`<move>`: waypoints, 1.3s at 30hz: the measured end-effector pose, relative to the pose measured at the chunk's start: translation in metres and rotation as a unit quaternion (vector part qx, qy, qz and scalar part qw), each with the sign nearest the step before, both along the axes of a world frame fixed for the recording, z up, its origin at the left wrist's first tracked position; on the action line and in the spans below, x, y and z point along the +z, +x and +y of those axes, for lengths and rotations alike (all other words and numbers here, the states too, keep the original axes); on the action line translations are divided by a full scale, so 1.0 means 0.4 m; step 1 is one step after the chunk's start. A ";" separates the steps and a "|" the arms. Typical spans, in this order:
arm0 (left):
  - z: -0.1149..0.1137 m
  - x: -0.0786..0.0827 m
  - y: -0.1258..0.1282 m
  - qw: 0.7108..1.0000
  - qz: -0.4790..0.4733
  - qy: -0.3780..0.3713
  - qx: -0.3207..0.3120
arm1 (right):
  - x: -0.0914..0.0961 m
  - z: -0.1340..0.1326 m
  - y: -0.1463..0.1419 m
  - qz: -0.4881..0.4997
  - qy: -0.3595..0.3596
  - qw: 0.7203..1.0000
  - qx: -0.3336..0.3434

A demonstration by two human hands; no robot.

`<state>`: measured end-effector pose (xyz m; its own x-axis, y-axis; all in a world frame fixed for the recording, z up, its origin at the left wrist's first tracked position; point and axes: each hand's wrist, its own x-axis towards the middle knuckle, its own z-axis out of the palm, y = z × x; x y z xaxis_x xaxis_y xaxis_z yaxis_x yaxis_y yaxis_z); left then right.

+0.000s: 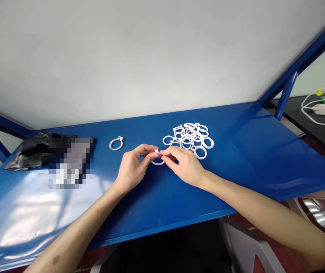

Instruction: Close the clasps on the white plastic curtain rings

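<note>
Nearest the viewer, over the blue worktop, a white ring is pinched at its clasp by the left hand and the right hand, fingertips closed together on it so both ends are controlled. Just beyond, a pile of rings is kept within reach. Farther left, one single ring is laid apart, beside a black bag.
</note>
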<state>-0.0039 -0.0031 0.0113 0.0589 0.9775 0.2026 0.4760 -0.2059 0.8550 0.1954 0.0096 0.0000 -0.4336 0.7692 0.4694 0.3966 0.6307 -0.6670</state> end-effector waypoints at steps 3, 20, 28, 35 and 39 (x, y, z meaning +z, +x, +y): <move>-0.009 -0.002 0.004 1.000 -0.010 0.000 0.005 | -0.002 -0.009 -0.001 -0.016 0.071 0.997 0.015; -0.020 -0.010 0.006 0.995 0.058 0.065 -0.057 | -0.002 -0.008 0.028 -0.154 0.259 0.952 0.055; 0.035 0.009 -0.034 0.979 0.164 0.096 -0.076 | 0.018 0.048 0.026 -0.160 0.253 0.954 -0.030; 0.110 0.003 -0.183 0.868 0.474 0.029 0.147 | 0.014 0.130 0.087 -0.149 0.190 0.943 -0.230; 0.125 -0.014 -0.223 0.863 0.485 -0.011 0.142 | -0.003 0.152 0.075 -0.172 0.179 0.942 -0.225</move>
<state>-0.0930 0.0469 0.0058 -0.0520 0.9835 0.1734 0.9985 0.0479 0.0273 0.2256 0.0703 -0.0010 -0.2752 0.7312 0.6242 0.8317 0.5067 -0.2270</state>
